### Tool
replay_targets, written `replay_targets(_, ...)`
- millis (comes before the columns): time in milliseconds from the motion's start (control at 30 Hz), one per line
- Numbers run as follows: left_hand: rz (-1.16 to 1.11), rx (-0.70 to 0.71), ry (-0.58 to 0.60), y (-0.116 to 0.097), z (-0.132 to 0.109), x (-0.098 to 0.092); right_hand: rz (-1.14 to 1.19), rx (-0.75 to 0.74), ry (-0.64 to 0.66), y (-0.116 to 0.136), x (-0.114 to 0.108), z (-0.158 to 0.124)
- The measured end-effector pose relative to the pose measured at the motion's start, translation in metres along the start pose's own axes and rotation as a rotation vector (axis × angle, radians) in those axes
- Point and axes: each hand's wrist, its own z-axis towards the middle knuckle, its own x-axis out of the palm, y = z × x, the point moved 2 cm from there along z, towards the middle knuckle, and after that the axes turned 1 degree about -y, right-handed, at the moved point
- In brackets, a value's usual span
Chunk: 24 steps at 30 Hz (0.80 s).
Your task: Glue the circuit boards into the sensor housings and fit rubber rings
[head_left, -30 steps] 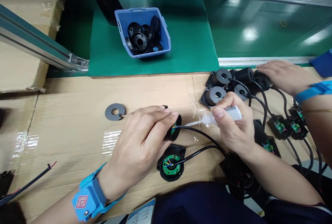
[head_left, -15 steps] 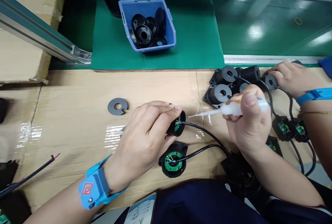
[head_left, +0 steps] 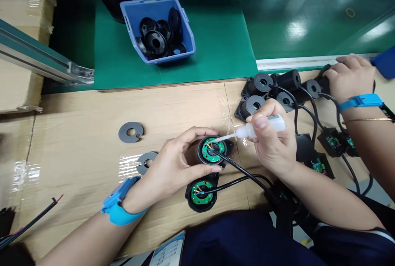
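Note:
My left hand [head_left: 173,166] is closed round a black round housing [head_left: 212,150], its green circuit board and coloured wires facing up. My right hand [head_left: 271,140] grips a small white squeeze bottle [head_left: 265,125]; its thin nozzle tip rests on the board's upper edge. A black cable runs from this housing toward my lap. A second black housing with a green board [head_left: 201,192] lies on the cardboard just below my left hand. Two grey washers lie to the left, one [head_left: 131,132] apart and one [head_left: 146,162] by my left wrist.
A blue bin [head_left: 182,31] of black round parts stands on the green mat behind. Several black cylindrical units [head_left: 259,95] with cables lie at the right, where another person's hand [head_left: 350,77] with a blue wrist strap rests on them. Small circuit boards [head_left: 331,140] lie at the right.
My left hand turned the housing so its green board faces up. The bottle's nozzle moved down and left onto the board. A second grey washer is uncovered by my wrist.

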Motion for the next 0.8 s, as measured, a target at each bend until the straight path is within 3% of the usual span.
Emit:
replay_targets(300, -0.036, -0.006, -0.034, -0.002, 0.001, 0.002, -0.026, 0.006, 0.151, 0.003, 0.006, -0.002)
replay_targets(567, -0.005, 0.027, -0.027, -0.003, 0.000, 0.002, -0.081, 0.007, 0.123, 0.004, 0.006, -0.001)
replay_targets(800, 0.052, 0.027, -0.022, 0.001, 0.001, -0.002, -0.027, 0.084, 0.011, -0.006, 0.000, 0.004)
